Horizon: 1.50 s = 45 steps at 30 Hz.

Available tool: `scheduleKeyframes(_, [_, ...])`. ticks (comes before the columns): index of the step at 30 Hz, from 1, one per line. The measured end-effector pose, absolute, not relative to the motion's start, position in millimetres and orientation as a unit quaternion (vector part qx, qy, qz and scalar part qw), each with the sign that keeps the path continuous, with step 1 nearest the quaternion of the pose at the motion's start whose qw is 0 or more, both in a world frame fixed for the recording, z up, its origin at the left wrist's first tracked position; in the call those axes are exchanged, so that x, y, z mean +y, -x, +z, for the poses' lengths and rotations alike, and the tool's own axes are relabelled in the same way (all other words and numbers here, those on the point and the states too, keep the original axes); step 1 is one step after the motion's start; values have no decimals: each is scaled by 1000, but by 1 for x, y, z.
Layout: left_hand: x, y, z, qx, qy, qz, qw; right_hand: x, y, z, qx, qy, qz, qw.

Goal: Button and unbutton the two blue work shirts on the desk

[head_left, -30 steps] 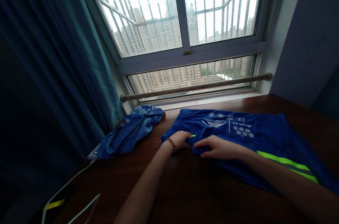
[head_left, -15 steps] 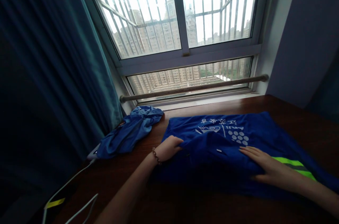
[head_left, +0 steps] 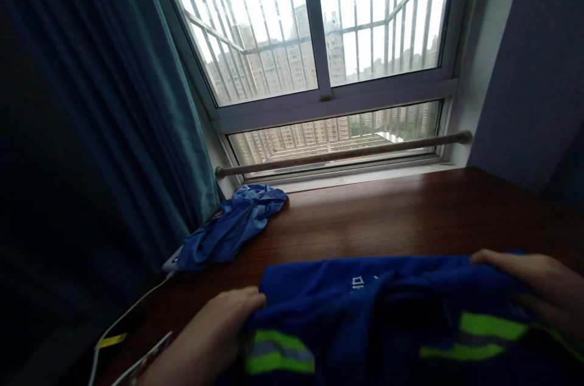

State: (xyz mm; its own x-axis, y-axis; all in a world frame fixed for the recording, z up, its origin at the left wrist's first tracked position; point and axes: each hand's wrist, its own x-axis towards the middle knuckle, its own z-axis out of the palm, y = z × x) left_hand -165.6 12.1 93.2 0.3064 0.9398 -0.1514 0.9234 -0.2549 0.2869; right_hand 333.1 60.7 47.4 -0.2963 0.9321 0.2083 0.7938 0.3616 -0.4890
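Note:
A blue work shirt (head_left: 328, 307) with fluorescent green and grey reflective bands and some white lettering lies bunched at the near side of the wooden surface. My left hand (head_left: 219, 322) is closed around its left edge, just above one reflective band. At the right edge, my right hand (head_left: 541, 279) holds the cloth, thumb on top and the other fingers mostly hidden. Dark folds gather in the middle between both hands, and the shirt's lower part runs out of view.
A crumpled blue garment (head_left: 232, 231) lies at the left beside the curtain (head_left: 168, 100). A white cable (head_left: 132, 307) with a yellow tag (head_left: 112, 340) runs along the left. Beyond the brown wooden surface (head_left: 365, 213) are a rail (head_left: 342, 155) and a barred window (head_left: 269, 27).
The shirt has been drawn toward me, off the far part of the surface, and its large white print has mostly gone from view. My right hand, previously flat, now grips the right edge.

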Motion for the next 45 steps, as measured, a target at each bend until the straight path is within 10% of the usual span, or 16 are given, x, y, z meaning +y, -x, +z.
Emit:
scheduleKeyframes(9, [166,148,119,728,-643,156,-178,270,-241,125,-798,599,-41,57])
scheduleKeyframes(20, [160,44,21,389,-912,80,102,216,-167,41,-897,417,133,-57])
scheduleKeyframes(27, [168,35,9,323,-940,74,80,207,-227,38,-878,384,269,-97])
scheduleKeyframes(38, [203,184,51,588,-734,329,84,227,-353,55,-791,432,430,-56])
scheduleKeyframes(45, [169,101,50,474,-823,280,137,205,-272,76,-743,344,564,-106])
